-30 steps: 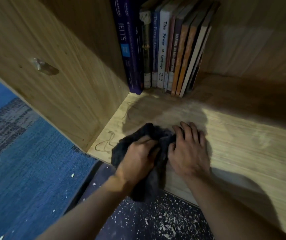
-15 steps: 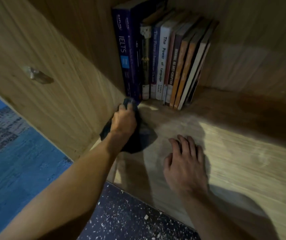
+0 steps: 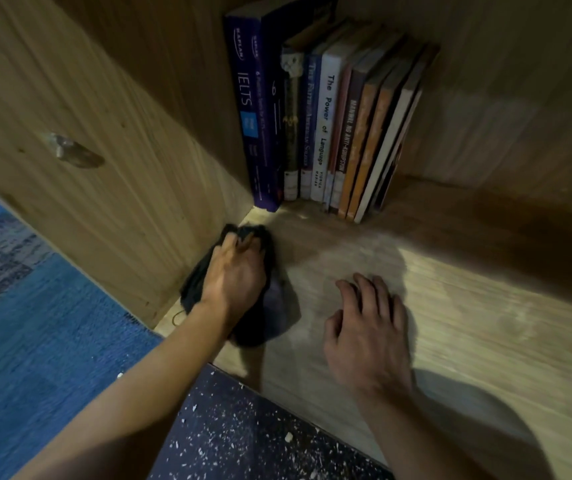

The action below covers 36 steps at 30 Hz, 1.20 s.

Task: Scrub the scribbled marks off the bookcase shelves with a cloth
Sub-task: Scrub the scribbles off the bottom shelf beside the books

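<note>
A row of books [image 3: 329, 123] stands upright at the back left corner, the rightmost ones leaning a little to the left. A small peg [image 3: 70, 152] sticks out of the wooden side panel. Below lies blue carpet [image 3: 35, 341], and beside it a dark floor [image 3: 243, 441] with white specks.

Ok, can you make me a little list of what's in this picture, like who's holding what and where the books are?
left hand: grips the dark cloth, pressing it on the shelf by the side wall
right hand: rests on the shelf, fingers loosely bent, holding nothing
books: standing in a row in the back left corner
scribble: a dark mark shows at the shelf's front left edge
floor: blue carpet, white specks nearer the shelf
</note>
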Tool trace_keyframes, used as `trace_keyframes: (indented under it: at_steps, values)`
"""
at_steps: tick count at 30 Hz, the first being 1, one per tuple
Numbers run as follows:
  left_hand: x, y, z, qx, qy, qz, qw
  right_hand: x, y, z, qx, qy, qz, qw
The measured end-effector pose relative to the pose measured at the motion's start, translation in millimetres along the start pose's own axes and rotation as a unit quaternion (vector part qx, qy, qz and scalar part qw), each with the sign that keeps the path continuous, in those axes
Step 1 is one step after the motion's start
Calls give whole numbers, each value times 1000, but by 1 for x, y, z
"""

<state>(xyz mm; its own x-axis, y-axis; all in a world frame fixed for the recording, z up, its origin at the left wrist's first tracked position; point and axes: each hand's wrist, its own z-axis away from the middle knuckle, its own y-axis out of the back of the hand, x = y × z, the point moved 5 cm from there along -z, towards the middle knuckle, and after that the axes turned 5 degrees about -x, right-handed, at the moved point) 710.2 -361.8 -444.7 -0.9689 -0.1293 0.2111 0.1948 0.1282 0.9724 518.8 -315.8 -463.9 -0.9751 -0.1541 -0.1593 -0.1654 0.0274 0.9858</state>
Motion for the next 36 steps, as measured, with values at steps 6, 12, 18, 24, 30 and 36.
trace_keyframes:
  at_steps: [6,12,18,24,30,36]
  values:
    - [12,-3,-42,-9,34,40,999,-1,-1,0,6,0,2,1000]
    - [-9,-12,-5,11,-47,20,999,0,0,0,16,-7,-3,1000]
    - [49,-30,-29,-19,-102,8,995,-1,-1,-3,31,-3,-2,1000]
    - [72,-34,-63,-81,-79,11,994,-1,-4,-4,26,-8,-10,1000]
    - [64,-31,-75,-71,-71,5,995,0,-4,-3,28,-9,-8,1000]
    - [19,-20,-52,-26,7,-19,999,0,-1,-2,25,-9,-5,1000]
